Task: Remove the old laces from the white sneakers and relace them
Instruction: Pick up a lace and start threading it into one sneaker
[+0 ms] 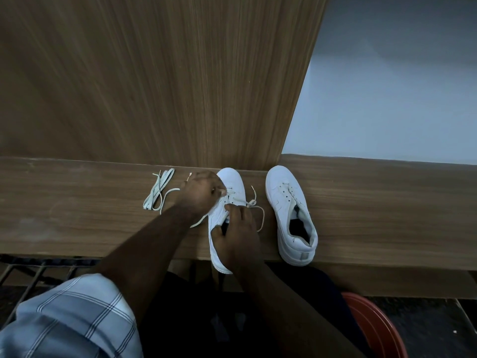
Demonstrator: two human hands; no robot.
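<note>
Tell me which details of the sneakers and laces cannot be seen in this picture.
All in the head view:
- Eyelets of the left sneaker: mostly covered by the left hand and right hand.
- Grip on the lace: the fingertips are hidden by the hands' backs.
- Inside of the right sneaker: too dark to see.
- Loose lace bundle: too small to count its strands.

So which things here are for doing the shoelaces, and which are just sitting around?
For the lacing job:
- left sneaker, worked on by the left hand and right hand
- its lace, partly threaded
- right sneaker, no lace in it
- loose lace lying on the wooden ledge

Just lying about:
- orange tub on the floor
- metal grille
</note>
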